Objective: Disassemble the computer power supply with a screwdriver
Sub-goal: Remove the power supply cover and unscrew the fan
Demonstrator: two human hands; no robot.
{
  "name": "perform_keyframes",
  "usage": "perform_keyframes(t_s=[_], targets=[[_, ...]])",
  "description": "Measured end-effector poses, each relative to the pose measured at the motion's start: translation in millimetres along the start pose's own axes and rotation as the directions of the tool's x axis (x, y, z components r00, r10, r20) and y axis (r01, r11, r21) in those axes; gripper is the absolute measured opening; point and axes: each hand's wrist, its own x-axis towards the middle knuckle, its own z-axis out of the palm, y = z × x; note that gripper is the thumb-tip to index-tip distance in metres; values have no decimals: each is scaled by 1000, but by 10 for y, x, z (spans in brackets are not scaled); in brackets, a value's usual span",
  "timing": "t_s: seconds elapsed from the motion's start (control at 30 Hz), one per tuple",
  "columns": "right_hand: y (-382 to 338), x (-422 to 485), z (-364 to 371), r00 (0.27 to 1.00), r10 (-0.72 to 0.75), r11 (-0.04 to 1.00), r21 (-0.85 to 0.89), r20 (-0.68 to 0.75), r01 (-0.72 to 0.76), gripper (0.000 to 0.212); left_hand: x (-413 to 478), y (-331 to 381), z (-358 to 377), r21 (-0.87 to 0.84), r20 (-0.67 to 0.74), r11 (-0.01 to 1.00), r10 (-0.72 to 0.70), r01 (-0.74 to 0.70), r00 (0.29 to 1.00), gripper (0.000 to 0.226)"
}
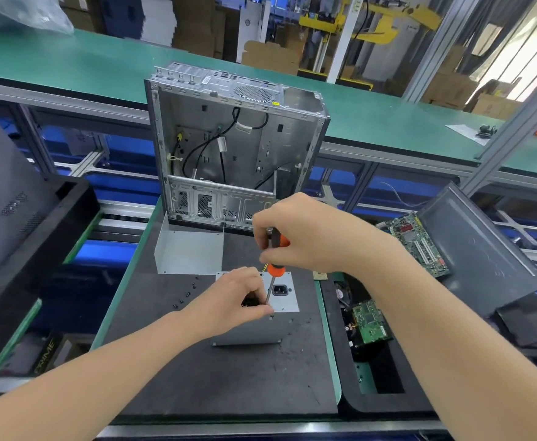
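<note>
A grey metal power supply [284, 300] stands on the dark foam mat [229, 377], its socket face turned up. My right hand [305, 233] grips the orange and black handle of a screwdriver [275, 265], which points almost straight down onto that top face. My left hand [235, 297] lies over the left part of the power supply, and its fingers pinch close around the screwdriver's shaft near the tip. The screw under the tip is hidden by my fingers.
An open, empty computer case [229, 148] stands upright behind the mat, with a loose grey metal cover [187, 249] in front of it. Several black screws [184, 294] lie left of the power supply. Circuit boards [420, 243] and black trays sit at the right.
</note>
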Motion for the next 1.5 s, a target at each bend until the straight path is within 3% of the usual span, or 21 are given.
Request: perform_keyframes(t_s=[0.13,0.2,0.27,0.37,0.4,0.47,0.6,0.73,0.8,0.87,0.97,1.07,1.17,1.27,1.33,1.4,1.5], targets=[[108,-51,-81,988,-143,984,116,51,136,27,-2,-12,4,0,-8,1000,5,-5,1000,25],[121,-61,-73,988,-148,981,131,41,142,28,1,-20,8,9,-13,1000,6,-6,1000,25],[83,-56,-34,999,-32,998,58,-6,33,17,4,-25,13,16,-12,1000,7,-7,1000,23],[-32,-19,51,951,293,929,-205,-101,-309,55,4,-26,17,10,-16,1000,7,-7,1000,22],[-76,1,72,937,323,907,-240,-131,-346,57,3,-24,16,8,-18,1000,6,-6,1000,22],[-107,29,108,966,222,951,-190,-132,-245,44,1,-19,14,8,-17,1000,10,-10,1000,25],[-90,-23,-1,999,-53,998,-32,0,53,8,2,-18,4,2,-15,1000,18,-18,1000,24],[3,-77,-102,981,-175,981,105,81,166,28,-8,-15,5,-16,-15,1000,15,-15,1000,21],[37,-91,-88,984,-168,978,141,66,157,28,-8,-16,7,-22,-16,1000,17,-18,1000,22],[31,-86,-35,999,-38,996,80,-13,38,15,-2,-15,9,-10,-8,1000,16,-16,1000,22],[4,-32,53,964,241,950,-178,-110,-258,49,1,-20,3,18,-1,1000,13,-13,1000,20],[1,-17,68,988,98,993,-50,-117,-104,30,-2,-24,4,12,8,1000,8,-8,1000,21],[19,-47,-29,999,-52,998,25,-3,52,8,1,-19,-2,12,10,1000,5,-5,1000,23],[5,-75,-102,987,-146,985,106,72,138,31,0,-3,-9,12,4,1000,18,-18,1000,26],[2,-95,-94,986,-145,980,145,77,133,33,-2,-3,-9,16,1,1000,24,-24,1000,25],[-27,-101,-50,999,-45,997,65,10,45,14,-4,-5,-5,14,5,1000,14,-14,1000,25],[-72,-58,29,983,146,971,-176,-112,-164,44,0,-16,2,17,4,1000,9,-9,1000,22]])
